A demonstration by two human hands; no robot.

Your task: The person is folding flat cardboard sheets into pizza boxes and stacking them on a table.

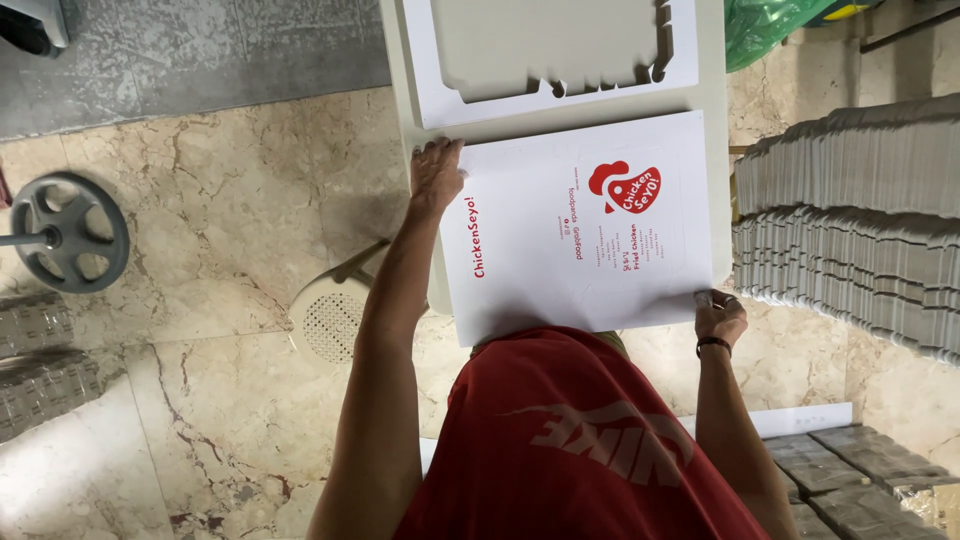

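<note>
Two hands, left (436, 175) and right (719, 316), one printed white cardboard sheet (580, 235), one punched-out cardboard frame (555, 55), one table (712, 70), one stool (330, 315).

Seen from the single camera on my head, tilted steeply down over my red shirt (580, 440) toward the table (712, 60) and marble floor (200, 250). The view sits close, at arm's length, taking in both my forearms, the printed white sheet (580, 235) and the cardboard stacks (860, 220) at my right.
</note>
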